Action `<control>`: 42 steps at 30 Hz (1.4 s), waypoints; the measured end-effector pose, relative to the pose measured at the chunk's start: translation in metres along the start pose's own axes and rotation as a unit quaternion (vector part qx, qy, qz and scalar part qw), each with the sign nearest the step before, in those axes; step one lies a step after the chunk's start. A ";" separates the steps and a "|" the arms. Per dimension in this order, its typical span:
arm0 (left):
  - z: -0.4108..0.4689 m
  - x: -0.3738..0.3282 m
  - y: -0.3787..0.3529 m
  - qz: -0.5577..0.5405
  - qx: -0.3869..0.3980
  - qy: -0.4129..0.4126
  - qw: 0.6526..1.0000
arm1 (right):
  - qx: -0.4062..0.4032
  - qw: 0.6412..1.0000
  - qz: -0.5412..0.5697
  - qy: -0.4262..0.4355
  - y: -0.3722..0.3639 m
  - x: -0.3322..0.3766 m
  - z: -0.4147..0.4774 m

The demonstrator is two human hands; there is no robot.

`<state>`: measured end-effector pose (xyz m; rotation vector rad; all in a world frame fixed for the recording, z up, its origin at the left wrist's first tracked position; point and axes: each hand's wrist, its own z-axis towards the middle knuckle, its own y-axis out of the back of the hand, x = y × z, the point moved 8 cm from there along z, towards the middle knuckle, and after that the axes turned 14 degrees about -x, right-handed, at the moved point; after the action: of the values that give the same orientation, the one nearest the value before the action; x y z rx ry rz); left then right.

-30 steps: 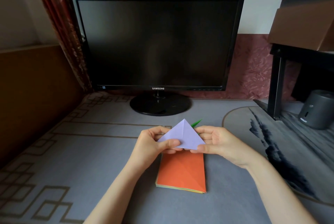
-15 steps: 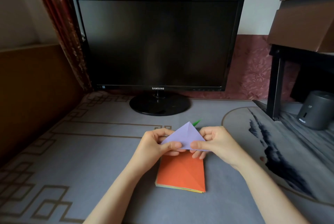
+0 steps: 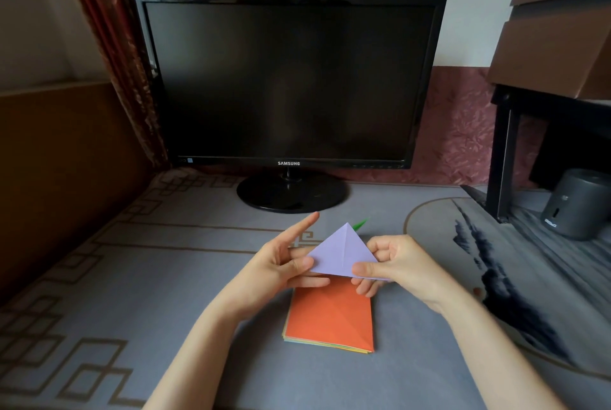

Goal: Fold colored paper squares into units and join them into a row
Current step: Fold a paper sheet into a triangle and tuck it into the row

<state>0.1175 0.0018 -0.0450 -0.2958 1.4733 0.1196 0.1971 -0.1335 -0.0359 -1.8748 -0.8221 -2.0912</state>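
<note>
- The lilac paper triangle (image 3: 342,252) is held up off the worktop (image 3: 165,277), in the lower middle of the view, its peak pointing to 12 o'clock and its long edge nearest the person.
- A straight crease runs from the peak down to the long edge.
- The right hand (image 3: 396,267) is clamped on the triangle's corner at 4 o'clock, thumb on top and curled fingers underneath.
- The left hand (image 3: 281,264) pinches the corner at 8 o'clock, thumb on the paper and fingers behind it; its index finger sticks out straight toward 1 o'clock, clear of the paper.
- Just below the triangle, at 6 o'clock, a stack of paper squares (image 3: 330,317) lies flat on the worktop, an orange sheet on top and other colours showing at its near edge.
- A green paper tip (image 3: 360,224) peeks out behind the triangle's peak at 1 o'clock.
- A dark monitor (image 3: 291,79) stands on its round foot at 12 o'clock, at the back of the worktop.
- At 2 o'clock, well apart, a grey cylinder (image 3: 575,204) sits under a black stand (image 3: 504,158) that carries a cardboard box (image 3: 558,36).
- A patterned red curtain (image 3: 112,46) hangs at 10 o'clock, beside the monitor.
</note>
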 end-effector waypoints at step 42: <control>0.009 0.011 0.017 0.046 -0.174 -0.011 0.984 | -0.071 0.959 -0.123 0.245 -0.011 0.023 -0.003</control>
<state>0.1230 0.0195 -0.0579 -0.5076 1.4412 0.4564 0.1851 -0.1215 -0.0163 -1.2572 -0.8277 -2.6687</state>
